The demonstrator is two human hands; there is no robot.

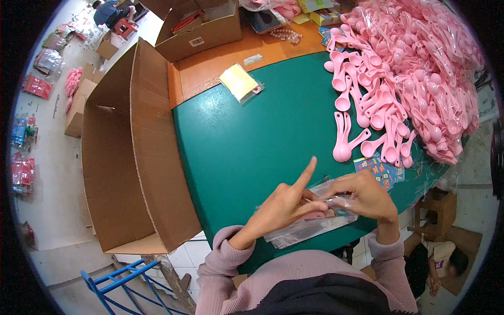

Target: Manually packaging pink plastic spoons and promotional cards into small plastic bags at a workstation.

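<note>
Clear plastic film (pixel 299 233) lies at the near edge of the green mat (pixel 252 147); our right hand (pixel 362 194) pinches it, our left hand (pixel 283 207) spreads thumb and index, hold unclear. We do best parting layers gently.

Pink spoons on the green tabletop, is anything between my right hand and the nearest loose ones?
Blue printed cards lie flat between your right hand and some of the pink spoons; nothing upright shows in the way.
</note>
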